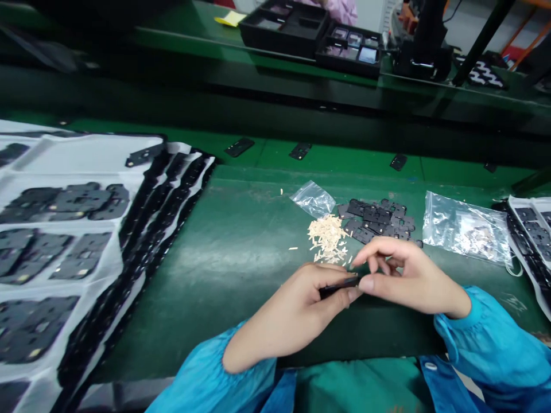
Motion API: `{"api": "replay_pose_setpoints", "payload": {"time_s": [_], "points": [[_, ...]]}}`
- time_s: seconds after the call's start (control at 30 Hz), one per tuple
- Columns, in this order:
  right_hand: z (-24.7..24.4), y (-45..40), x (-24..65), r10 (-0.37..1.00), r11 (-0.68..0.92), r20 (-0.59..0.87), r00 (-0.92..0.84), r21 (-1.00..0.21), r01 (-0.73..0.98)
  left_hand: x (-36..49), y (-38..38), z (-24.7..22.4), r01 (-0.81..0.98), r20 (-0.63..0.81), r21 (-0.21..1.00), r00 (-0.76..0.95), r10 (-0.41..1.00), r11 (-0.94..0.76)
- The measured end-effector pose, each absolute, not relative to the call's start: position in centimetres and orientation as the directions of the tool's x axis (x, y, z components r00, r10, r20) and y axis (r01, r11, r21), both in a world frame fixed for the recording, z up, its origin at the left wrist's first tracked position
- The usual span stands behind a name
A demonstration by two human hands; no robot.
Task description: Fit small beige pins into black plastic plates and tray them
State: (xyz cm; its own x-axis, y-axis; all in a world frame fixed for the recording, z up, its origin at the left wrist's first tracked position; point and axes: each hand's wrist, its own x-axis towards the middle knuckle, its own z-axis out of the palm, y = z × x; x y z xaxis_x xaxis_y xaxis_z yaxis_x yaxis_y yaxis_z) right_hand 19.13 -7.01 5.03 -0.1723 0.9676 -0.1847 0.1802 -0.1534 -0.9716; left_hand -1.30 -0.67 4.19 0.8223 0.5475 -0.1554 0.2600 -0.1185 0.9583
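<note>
My left hand grips a thin black part between thumb and fingers, low over the green table. At the right end of that part is my right hand, its thumb at the part's edge and its index finger bent above it; whether it pinches something small is hidden. Just beyond my hands lies a heap of small pale strips. A pile of flat black plates spreads to the right of the heap. Behind the strips rests a small clear bag.
Stacked white trays holding black plates fill the left side. A clear bag with small pieces lies at right, beside another tray. Single black plates line the back. Black boxes stand on the shelf; a person's pink sleeve shows behind.
</note>
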Motion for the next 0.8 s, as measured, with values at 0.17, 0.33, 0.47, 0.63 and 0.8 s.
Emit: {"api": "replay_pose_setpoints", "payload": {"time_s": [0.17,0.33,0.47,0.63,0.8], "points": [[5.0,-5.3,19.7,0.973,-0.034,-0.108,-0.206,-0.942,0.334,-1.8,0.0,2.8,0.389,-0.288,0.920,0.758,0.585,-0.051],[2.6,-1.2,26.7,0.897,-0.312,-0.216,0.385,-0.927,0.207,-3.6,1.2,1.4,0.466,-0.221,0.880,0.575,0.788,-0.093],[0.4,-0.3,31.9,0.826,-0.423,-0.239,0.511,-0.862,0.280,-5.3,2.3,0.5,0.503,-0.212,0.858,0.528,0.822,-0.102],[-2.0,-0.3,32.8,0.810,-0.489,-0.134,0.571,-0.693,0.531,-6.3,3.8,0.2,0.554,-0.165,0.813,0.514,0.842,-0.179],[-2.3,2.3,33.9,0.825,-0.493,0.010,0.564,-0.473,0.730,-6.2,5.6,0.8,0.592,-0.110,0.757,0.530,0.841,-0.275]]}}
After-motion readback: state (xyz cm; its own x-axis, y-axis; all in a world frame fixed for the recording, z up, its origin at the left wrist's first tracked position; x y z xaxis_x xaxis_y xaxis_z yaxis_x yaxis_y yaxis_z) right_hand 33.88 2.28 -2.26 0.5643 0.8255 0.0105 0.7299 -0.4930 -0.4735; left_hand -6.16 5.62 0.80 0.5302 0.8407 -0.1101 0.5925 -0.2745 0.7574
